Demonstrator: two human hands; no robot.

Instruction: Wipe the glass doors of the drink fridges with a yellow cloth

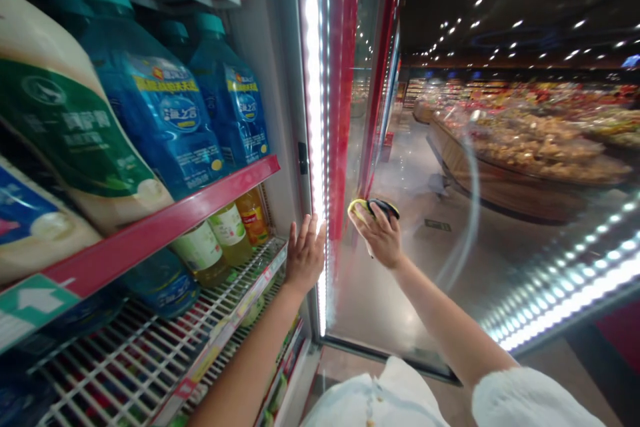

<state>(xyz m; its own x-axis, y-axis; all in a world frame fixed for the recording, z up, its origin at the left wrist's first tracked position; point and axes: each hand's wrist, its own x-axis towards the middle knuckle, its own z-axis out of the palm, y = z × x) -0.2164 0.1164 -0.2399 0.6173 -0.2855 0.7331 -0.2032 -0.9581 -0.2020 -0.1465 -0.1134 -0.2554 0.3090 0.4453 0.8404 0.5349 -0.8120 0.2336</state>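
Observation:
My right hand [379, 238] is closed over a yellow-edged black cleaning pad [384, 207] and holds it against the glass door [407, 307] of a drinks cooler. Whether it is a sponge or a folded cloth is hard to tell. To its left, my left hand [305, 250] has its fingers stretched out. They rest at or near the cooler's inner frame, beside a bright upright light strip [314, 80]; actual contact is unclear. The palm is hidden from view.
Large blue bottles [165, 120] and a white-and-green bottle [70, 113] fill a shelf with a red front rail [175, 230]. A wire shelf [130, 353] below carries more bottles. Past the glass, a produce stand [500, 173] shows.

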